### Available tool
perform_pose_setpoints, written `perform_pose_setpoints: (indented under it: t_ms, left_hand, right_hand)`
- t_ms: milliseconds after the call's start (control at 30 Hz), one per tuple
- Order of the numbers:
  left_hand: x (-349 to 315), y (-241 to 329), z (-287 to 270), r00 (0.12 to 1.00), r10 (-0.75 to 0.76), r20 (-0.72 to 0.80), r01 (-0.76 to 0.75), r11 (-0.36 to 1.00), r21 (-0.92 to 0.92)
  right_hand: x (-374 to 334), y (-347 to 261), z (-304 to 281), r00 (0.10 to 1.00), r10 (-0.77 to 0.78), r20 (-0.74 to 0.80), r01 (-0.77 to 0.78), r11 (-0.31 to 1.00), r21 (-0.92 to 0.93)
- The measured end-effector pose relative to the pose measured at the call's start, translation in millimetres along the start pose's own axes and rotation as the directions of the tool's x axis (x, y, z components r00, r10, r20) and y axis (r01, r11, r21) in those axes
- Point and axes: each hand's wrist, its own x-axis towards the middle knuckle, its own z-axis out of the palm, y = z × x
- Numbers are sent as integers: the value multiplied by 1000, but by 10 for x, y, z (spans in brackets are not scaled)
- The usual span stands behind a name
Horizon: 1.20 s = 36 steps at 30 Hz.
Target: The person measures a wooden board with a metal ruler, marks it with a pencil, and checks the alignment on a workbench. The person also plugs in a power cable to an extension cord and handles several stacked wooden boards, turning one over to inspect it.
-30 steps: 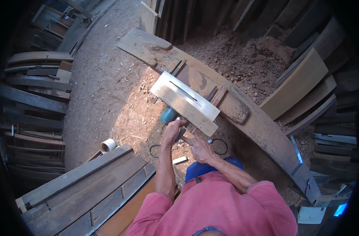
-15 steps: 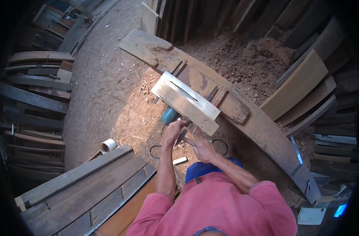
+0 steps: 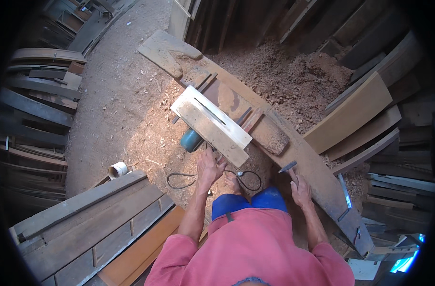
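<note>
While the person in the red shirt (image 3: pixel 255 252) and blue shorts (image 3: pixel 248 200) bends over the work at the frame's centre, the left hand (image 3: pixel 209 167) rests with fingers spread and open on the near edge of a pale saw table (image 3: pixel 210 125), a flat board with a narrow slot cut along it. Under that board, just left of the hand, a teal motor (image 3: pixel 190 139) sticks out. The right hand (image 3: pixel 300 189), lower right of centre, is closed around a small dark tool (image 3: pixel 288 167), possibly a chisel or pencil, though the view is too small to be sure; its tip lies against a long plank (image 3: pixel 317 171) that runs diagonally from upper left to lower right. A black cord (image 3: pixel 179 180) loops over the dirt floor (image 3: pixel 112 119) between the hands, near a bare foot (image 3: pixel 233 182). Sawdust (image 3: pixel 298 81) is heaped in the upper right of the frame. A small white cup (image 3: pixel 117 169) lies at centre left, just beside stacked grey boards (image 3: pixel 84 219) that fill the lower left.
</note>
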Motion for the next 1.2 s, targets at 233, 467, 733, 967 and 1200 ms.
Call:
perform_pose_setpoints:
  t_ms: [233,467,733,967,1200]
  left_hand:
    - [30,134,88,991,-101,-93,103,995,14]
    - [99,369,-8,957,-292,-6,291,956,-42]
    - [254,675,30,923,-380,67,385,914,-123]
    - [165,703,-55,902,-429,49,431,902,-42]
    - [94,500,34,926,-377,-26,377,926,-26]
  right_hand:
    - [469,407,-195,995,-67,68,77,982,-170]
    - [905,1151,-1023,965,42,-258,-98,972,-211]
    - [716,4172,-1150,829,403,388,-353,915,-196]
    - [1222,2672,-1432,916,300,267,-329,942,69]
    - [2268,-106,-1519,937,-204,284,246,961,-124]
